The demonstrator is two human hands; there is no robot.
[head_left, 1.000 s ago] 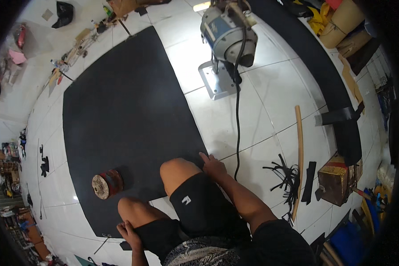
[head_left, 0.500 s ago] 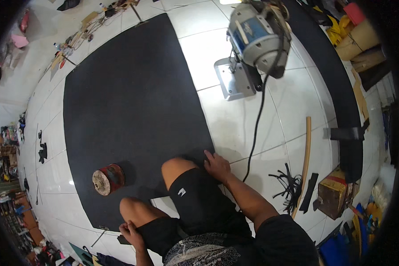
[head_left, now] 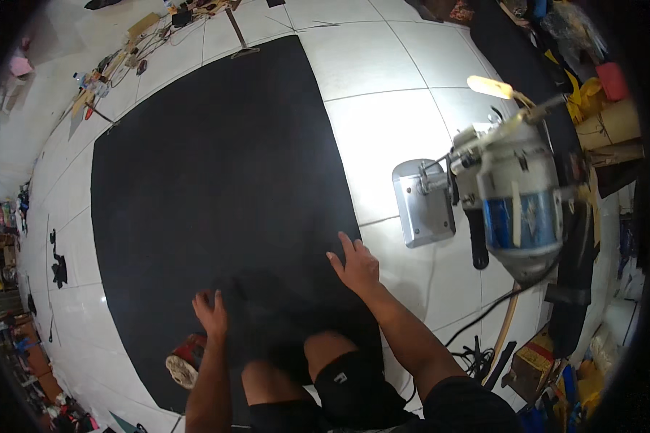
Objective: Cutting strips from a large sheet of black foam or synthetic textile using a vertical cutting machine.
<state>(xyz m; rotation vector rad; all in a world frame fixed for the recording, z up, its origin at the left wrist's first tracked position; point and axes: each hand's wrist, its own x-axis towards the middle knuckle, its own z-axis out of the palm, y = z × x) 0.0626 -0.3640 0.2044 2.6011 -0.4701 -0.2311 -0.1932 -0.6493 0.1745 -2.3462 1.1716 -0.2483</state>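
A large black sheet (head_left: 217, 166) lies flat on the white tiled floor. My left hand (head_left: 211, 315) rests on its near part with fingers spread, holding nothing. My right hand (head_left: 354, 263) presses flat at the sheet's right edge, fingers apart. My knees (head_left: 325, 353) are just below both hands. A red and white tape roll (head_left: 185, 359) sits on the sheet beside my left forearm.
An upright electric cutting machine (head_left: 516, 198) on a metal base plate (head_left: 422, 202) stands on the tiles to the right, its black cable (head_left: 484, 310) trailing toward me. Black strips, a wooden stick (head_left: 504, 333) and boxes crowd the right side. Tools and scraps line the far left edge.
My left hand came forward from beside my leg onto the sheet. My right hand slid further along the sheet's edge. My head moved forward, so the cutting machine appears closer.
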